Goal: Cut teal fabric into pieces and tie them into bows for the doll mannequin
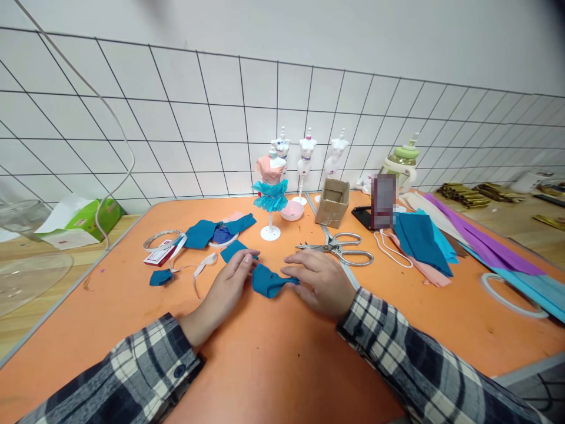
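A small piece of dark blue crepe paper (267, 281), gathered narrow at its right end, lies between my hands. My right hand (321, 281) pinches that narrow end between its fingertips. Just beside the wide end rests my left hand (232, 275), fingers extended and thumb on top; whether it touches the paper is unclear. Another blue scrap (232, 251) lies partly behind my left hand. Beyond them stands a small dress form (271, 218) wearing a pink top and a ruffled turquoise skirt. Silver scissors (342, 248) lie behind my right hand, blades pointing left.
Left on the orange table (132, 306) are blue scraps (200, 234), a tape roll (161, 238) and a white ribbon (205, 265). At the back stand white dress forms (307, 154), a pink bowl (292, 210), a cardboard box (333, 203) and a phone (383, 201). Coloured sheets (421, 241) lie right.
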Available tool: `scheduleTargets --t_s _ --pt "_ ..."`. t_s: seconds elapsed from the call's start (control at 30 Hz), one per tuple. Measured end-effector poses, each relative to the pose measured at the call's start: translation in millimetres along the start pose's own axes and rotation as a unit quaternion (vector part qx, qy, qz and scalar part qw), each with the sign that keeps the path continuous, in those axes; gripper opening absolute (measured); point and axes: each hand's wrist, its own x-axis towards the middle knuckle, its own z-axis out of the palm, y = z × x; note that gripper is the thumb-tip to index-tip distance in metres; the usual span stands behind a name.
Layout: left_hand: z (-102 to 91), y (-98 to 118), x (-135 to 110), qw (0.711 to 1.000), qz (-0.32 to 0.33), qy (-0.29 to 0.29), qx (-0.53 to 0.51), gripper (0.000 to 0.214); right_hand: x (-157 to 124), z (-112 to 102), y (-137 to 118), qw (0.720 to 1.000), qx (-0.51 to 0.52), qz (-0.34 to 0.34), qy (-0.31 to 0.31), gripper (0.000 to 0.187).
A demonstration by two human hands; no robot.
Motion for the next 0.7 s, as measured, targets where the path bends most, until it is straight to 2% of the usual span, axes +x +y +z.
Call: scheduleTargets --t_s 0.07,0.13,0.23,0.33,0.43,0.57,0.7 --pt "-6.3 -2 3 0.985 0.06 -0.022 0.161 0.042 0 -2 0 0.999 -0.04 0.024 0.011 0.028" --pt "-12.0 -3 5 0.941 0.112 -0.056 0.316 0.039 0 -4 0 0.996 -0.071 0.046 0.018 0.031" --pt "-16.1 0 5 0.888 0.154 -0.039 0.431 0.037 2 -5 0 0.993 -0.092 0.071 -0.006 0.032" --pt "-13.6 9 -2 0.875 0.188 -0.004 0.447 0.03 3 -2 -4 0.989 -0.08 0.083 -0.097 0.038" --pt "-5.9 20 -13 0.887 0.222 -0.052 0.402 0.026 2 4 -6 0.976 -0.058 0.087 -0.193 0.05" --pt "6.0 24 -24 0.886 0.258 -0.144 0.358 0.034 1 9 -5 0.973 -0.026 0.091 -0.211 0.04" --pt "10.0 17 -24 0.888 0.238 -0.175 0.353 0.038 1 9 -2 0.971 -0.017 0.099 -0.217 0.032"
